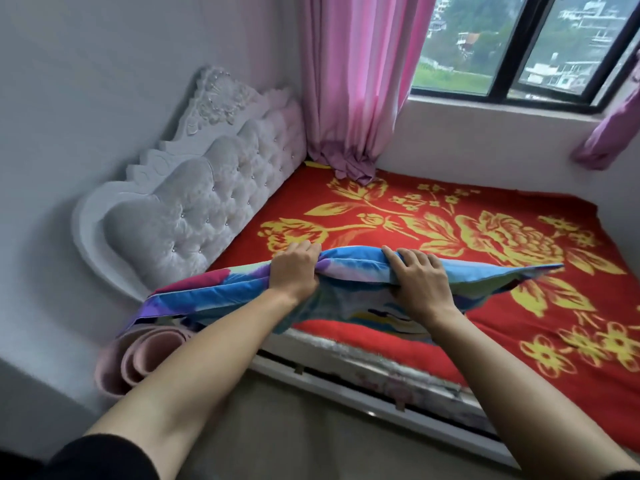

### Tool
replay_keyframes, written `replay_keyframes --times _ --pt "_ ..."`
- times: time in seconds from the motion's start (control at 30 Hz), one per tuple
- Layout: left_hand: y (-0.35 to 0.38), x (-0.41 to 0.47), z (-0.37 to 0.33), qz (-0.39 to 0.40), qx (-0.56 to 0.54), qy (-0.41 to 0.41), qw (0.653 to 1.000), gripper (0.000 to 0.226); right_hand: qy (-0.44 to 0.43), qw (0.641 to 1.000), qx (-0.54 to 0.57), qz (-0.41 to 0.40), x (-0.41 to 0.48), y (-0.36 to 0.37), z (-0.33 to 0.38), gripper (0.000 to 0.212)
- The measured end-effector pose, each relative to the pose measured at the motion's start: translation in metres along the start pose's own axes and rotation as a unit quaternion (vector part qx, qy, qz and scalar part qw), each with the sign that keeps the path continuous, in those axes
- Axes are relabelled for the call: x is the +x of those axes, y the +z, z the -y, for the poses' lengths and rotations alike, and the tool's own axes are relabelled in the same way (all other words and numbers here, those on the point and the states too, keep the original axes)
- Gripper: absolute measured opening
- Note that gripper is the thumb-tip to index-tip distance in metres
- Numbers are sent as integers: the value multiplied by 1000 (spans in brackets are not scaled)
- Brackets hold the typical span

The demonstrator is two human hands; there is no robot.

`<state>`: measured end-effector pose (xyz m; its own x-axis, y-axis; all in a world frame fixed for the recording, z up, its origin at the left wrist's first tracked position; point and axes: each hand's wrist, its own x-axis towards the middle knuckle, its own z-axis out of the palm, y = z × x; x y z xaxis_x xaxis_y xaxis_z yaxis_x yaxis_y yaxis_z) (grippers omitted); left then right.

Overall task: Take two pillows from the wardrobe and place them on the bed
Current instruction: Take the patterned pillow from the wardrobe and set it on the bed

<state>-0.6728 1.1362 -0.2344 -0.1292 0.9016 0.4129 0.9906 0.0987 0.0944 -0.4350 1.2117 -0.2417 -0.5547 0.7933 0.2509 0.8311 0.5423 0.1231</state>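
Pillow (221, 292) patterned in blue, purple, magenta and pale green patches. Bed (450, 237) covered in bright red with large yellow flowers and leaves. Headboard (194, 199) white, button-tufted, with carved trim. Curtain (353, 81) pink. Window frame (502, 88) black. Rolled mat (138, 362) pale pink. Sleeve (104, 459) black.

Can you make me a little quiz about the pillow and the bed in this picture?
1. True or false: both hands grip the colourful pillow.
2. What colour is the blanket on the bed? A) green B) red with yellow flowers C) plain white
3. Fill in: the curtain by the window is ____.

Key
1. True: the left hand and right hand both clutch its upper edge.
2. B.
3. Pink.
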Motion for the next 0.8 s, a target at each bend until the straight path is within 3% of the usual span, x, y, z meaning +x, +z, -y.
replay_keyframes --times 0.33,0.57,0.7,0.8 --pt "83 128 50 46 -4 9 999 15 18 999 19 35 137 70 -19 88" --pt "139 232 95 112 8 -42 993 16 -8 996 23 86 283 134 -33 102" --pt "153 285 132 94 11 -88 992 16 -53 997 20 59 371 147 -28 92" --pt "160 311 166 78 -3 -126 989 20 -76 996 27 36 426 154 -10 72"
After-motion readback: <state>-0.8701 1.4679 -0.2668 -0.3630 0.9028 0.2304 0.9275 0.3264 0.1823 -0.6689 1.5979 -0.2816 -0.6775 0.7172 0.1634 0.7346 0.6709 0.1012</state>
